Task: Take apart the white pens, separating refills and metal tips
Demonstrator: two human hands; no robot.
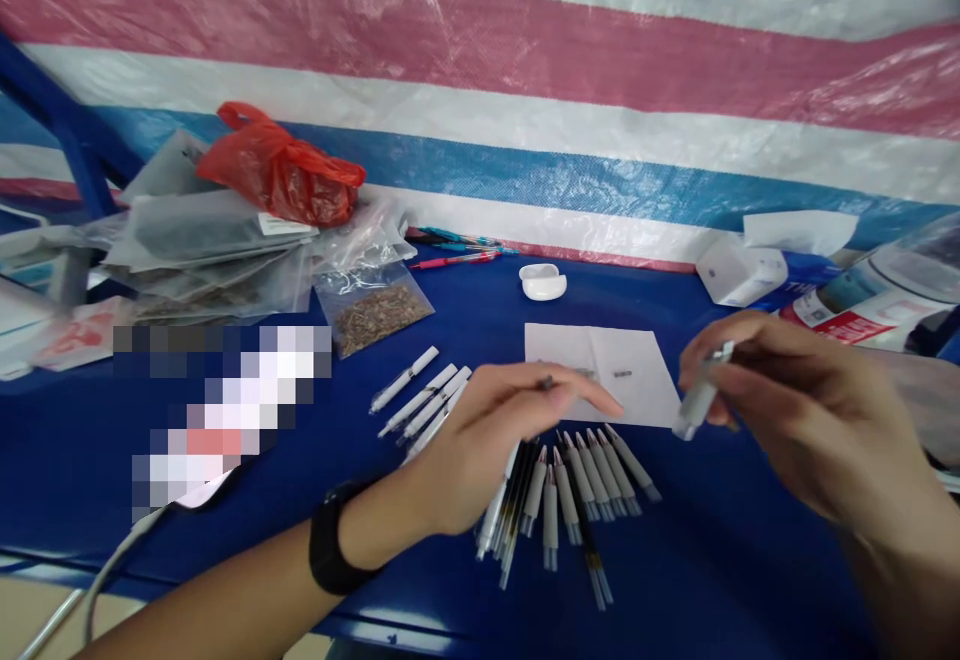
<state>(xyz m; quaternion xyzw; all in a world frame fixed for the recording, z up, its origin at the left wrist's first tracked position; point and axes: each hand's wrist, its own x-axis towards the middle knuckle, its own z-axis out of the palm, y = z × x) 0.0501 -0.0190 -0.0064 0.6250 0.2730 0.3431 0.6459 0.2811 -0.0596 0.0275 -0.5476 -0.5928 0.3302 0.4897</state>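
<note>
On the blue tabletop (pixel 712 580), my left hand (pixel 487 445), a black wristband (pixel 334 540) at its wrist, is narrowed to a pinch on a small dark piece (pixel 547 382), too small for me to identify. It hovers just above a fan of white pen barrels and dark refills (pixel 570 510). My right hand (pixel 795 410) closes around a white pen barrel (pixel 701 395) with a metal end, held in the air by the right edge of a sheet of white paper (pixel 600 370), where tiny parts lie. Several white pens (pixel 420 405) sit left of my left hand.

Farther back, a clear zip bag (pixel 373 312) holds brown chips, beside a stack of clear bags (pixel 202 240) with dark contents. A red plastic bag (pixel 281 175) sits just behind that stack. I also see a white earbud case (pixel 541 282) and a white tissue box (pixel 739 270). At right, a container (pixel 855 315) carries a red-and-white label that I cannot read.
</note>
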